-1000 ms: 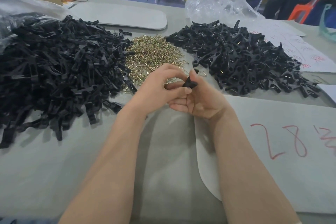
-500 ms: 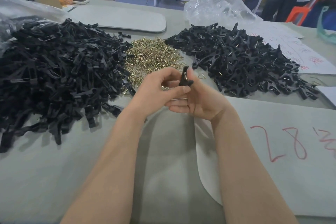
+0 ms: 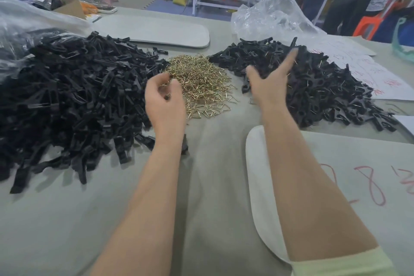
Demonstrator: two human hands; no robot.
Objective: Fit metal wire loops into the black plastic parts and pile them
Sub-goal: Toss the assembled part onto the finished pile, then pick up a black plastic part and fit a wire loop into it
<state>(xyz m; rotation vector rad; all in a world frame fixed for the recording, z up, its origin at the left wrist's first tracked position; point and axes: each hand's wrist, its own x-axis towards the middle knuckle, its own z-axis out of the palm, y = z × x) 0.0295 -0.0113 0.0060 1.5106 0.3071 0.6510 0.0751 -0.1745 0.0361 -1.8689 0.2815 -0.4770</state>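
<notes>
A big heap of bare black plastic parts (image 3: 67, 96) covers the left of the table. In the middle lies a small pile of brass wire loops (image 3: 201, 83). To the right is a heap of black parts with loops fitted (image 3: 324, 87). My left hand (image 3: 163, 101) hovers at the near left edge of the loop pile, fingers loosely curled, with nothing plainly held. My right hand (image 3: 266, 83) is over the left edge of the fitted heap, fingers spread and empty. One loose black part (image 3: 184, 143) lies beside my left wrist.
A grey board with red numbers (image 3: 347, 163) lies under my right forearm. Another grey pad (image 3: 156, 29) sits behind the piles. There is a clear plastic bag (image 3: 268, 15) at the back and papers (image 3: 369, 74) at the right. People stand at the back right.
My hands, which held one black part together in front of me, have parted. The right hand has swung out to the fitted heap and holds no part now. The left has moved to the loops.
</notes>
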